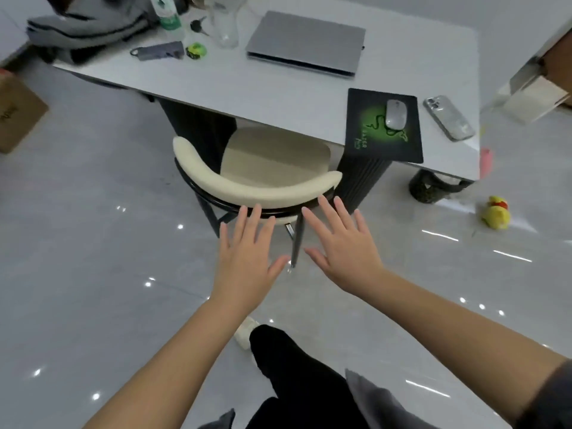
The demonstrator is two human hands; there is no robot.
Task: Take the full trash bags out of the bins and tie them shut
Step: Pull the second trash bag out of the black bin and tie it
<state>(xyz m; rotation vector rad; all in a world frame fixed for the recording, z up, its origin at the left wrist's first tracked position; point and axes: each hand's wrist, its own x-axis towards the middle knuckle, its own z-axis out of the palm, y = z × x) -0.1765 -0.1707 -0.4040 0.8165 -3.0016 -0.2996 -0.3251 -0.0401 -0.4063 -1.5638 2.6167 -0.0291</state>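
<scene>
No bin and no trash bag shows in the head view. My left hand (247,252) is held out palm down with its fingers straight and spread, empty. My right hand (343,246) hangs beside it, also flat, spread and empty. Both hover in the air in front of the curved back of a cream chair (257,184), without touching it.
The chair is pushed under a grey table (241,85) holding a shut laptop (305,43), a mouse (395,114) on a black-green pad (365,131), a phone (448,117), a bottle and a grey bag. A cardboard box (17,116) stands left, a yellow toy (496,213) lies right on glossy floor.
</scene>
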